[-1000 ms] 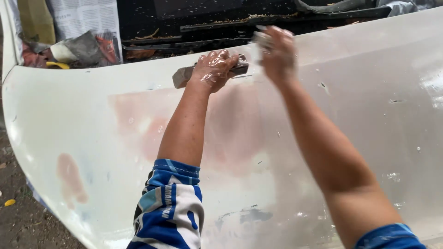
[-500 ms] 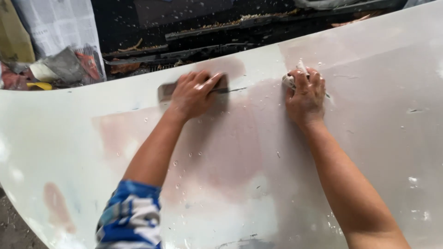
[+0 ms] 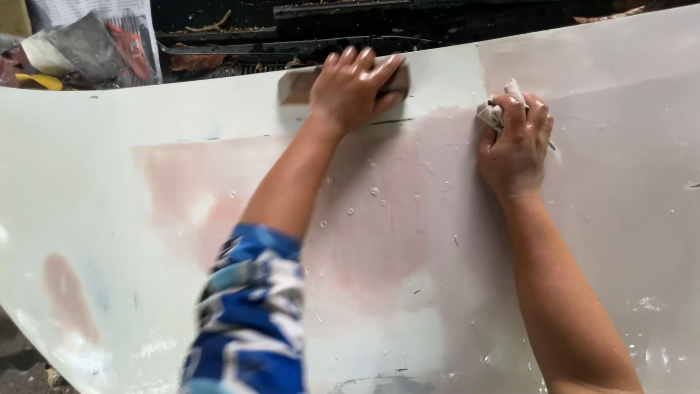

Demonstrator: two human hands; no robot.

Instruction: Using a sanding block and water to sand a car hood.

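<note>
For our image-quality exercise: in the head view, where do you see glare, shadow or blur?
Head view: soft daylight, sheen on the wet white panel at lower right; deep shadow behind its top edge; left hand and right hand fairly sharp; near blue sleeve blurred.
</note>
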